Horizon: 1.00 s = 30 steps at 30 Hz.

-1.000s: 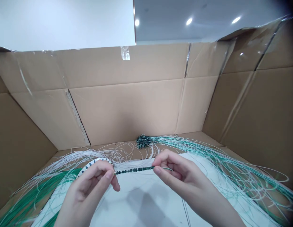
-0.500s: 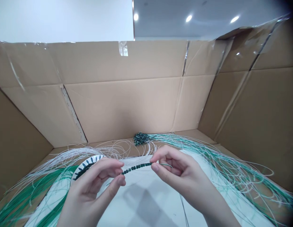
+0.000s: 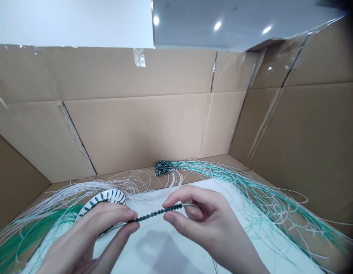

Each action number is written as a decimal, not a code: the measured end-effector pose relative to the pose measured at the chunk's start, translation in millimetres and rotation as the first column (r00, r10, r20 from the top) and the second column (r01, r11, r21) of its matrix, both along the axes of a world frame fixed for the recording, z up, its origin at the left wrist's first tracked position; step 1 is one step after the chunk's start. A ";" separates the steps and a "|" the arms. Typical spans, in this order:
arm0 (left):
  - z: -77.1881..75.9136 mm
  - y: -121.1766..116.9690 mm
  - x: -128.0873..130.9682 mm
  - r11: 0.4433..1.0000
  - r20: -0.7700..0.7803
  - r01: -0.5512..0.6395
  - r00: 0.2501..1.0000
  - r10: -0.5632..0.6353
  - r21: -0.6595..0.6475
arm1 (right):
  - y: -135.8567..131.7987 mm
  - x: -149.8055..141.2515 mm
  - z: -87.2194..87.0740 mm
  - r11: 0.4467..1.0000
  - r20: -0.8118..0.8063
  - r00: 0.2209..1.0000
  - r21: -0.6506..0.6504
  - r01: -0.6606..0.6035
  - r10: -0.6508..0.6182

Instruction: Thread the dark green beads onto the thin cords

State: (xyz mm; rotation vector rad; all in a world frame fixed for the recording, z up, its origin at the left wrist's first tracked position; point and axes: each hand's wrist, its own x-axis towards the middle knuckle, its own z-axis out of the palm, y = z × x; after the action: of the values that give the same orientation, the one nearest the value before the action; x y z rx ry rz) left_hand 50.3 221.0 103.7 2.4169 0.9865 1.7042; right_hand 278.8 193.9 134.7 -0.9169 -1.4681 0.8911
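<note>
A short string of dark green beads (image 3: pixel 151 215) stretches between my two hands above the white surface. My left hand (image 3: pixel 93 232) pinches its left end between thumb and fingertips. With thumb and index finger, my right hand (image 3: pixel 199 219) grips the strand near its right end. Beyond those fingers a few beads and a pale thread show, and the thread curves into the palm. Partly behind my left hand stands a white plate (image 3: pixel 115 195) with dark blue strokes on its rim. What lies in the plate is mostly covered by the hand.
Cardboard walls (image 3: pixel 136 129) enclose the white board (image 3: pixel 216 186) at back and sides. A dark beaded bundle (image 3: pixel 163 167) with long green and white threads (image 3: pixel 245 186) lies at the back, trailing right. White threads (image 3: pixel 88 188) and green threads (image 3: pixel 42 224) spread out on the left.
My left hand has moved left and down, and its fingers have closed on the strand's end. My right hand has moved left along the beads. The view has shifted slightly.
</note>
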 end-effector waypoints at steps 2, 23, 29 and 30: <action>-1.1 3.4 -5.9 0.994 -0.084 0.092 0.993 -0.088 0.052 | -0.5 -1.7 0.6 0.998 0.012 1.000 0.063 0.026 -0.027; 10.5 -14.8 20.9 0.983 0.107 0.109 0.990 -0.094 -0.148 | 5.0 -20.0 -20.5 0.977 -0.100 0.993 0.198 0.084 -0.066; 8.4 -15.3 26.3 0.983 0.151 0.106 0.985 -0.083 -0.150 | 3.9 -23.0 -13.6 0.968 -0.066 0.995 0.234 0.090 -0.077; 8.1 -15.1 27.0 0.983 0.157 0.111 0.984 -0.088 -0.144 | 3.6 -23.4 -12.2 0.965 -0.060 0.995 0.245 0.098 -0.086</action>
State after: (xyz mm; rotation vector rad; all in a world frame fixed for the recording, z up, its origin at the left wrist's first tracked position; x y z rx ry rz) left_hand 77.3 205.8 111.8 2.1698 0.9226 1.6827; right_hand 255.4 197.5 122.5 -0.7652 -1.4450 0.6407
